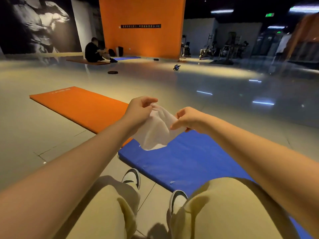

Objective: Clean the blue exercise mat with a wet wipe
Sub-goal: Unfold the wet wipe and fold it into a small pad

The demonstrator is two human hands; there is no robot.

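- Glossy pale floor tiles (25,135) run under everything. Nearest, knees in beige trousers (224,204) and two black-and-white shoes (132,176) suggest a person crouching or sitting at the mat's near left edge, probably so that the whole mat is within arm's reach.
- Just beyond the shoes and to the right, the blue exercise mat (186,161) lies flat on the tiles, and the right knee hangs over it.
- Above the mat's far end, both hands hold the wet wipe (155,133) in the air, clear of the mat. The left hand (139,109) pinches its upper edge and the right hand (188,119) pinches the opposite edge.
- The wipe sags between them, half unfolded. It looks as if it is being spread open so that a broad face meets the mat, and no wiping seems to have begun.
- Farther left, an orange mat (82,106) lies beside the blue one. Whether their corners touch or overlap I cannot tell.
- Far across the reflective floor sit an ab wheel (176,67) and a dark pad (112,72).
- At the back, a seated person (94,50) is by an orange wall (141,40), with dim gym machines (224,49) to the right.
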